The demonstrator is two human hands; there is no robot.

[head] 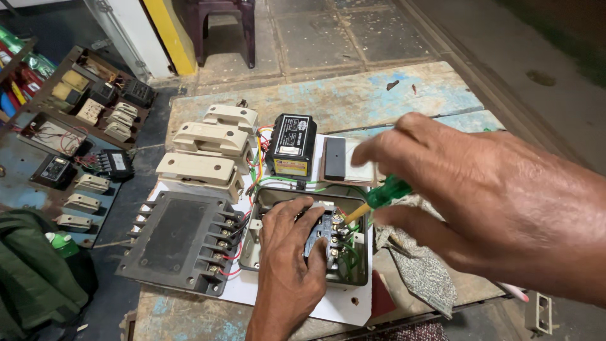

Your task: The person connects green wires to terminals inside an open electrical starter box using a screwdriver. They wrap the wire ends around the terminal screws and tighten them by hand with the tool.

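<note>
Gripping a green-handled screwdriver [385,194], the right hand [480,189] has its fingers curled round the handle; the tip meets the terminals of a dark switch block [325,235]. Left hand [290,252] lies on that block, fingers pressed together, inside the open grey box [265,201] on the white board [341,306].

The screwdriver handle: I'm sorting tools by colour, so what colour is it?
The screwdriver handle is translucent green, held in the right hand; seen in the head view.
</note>
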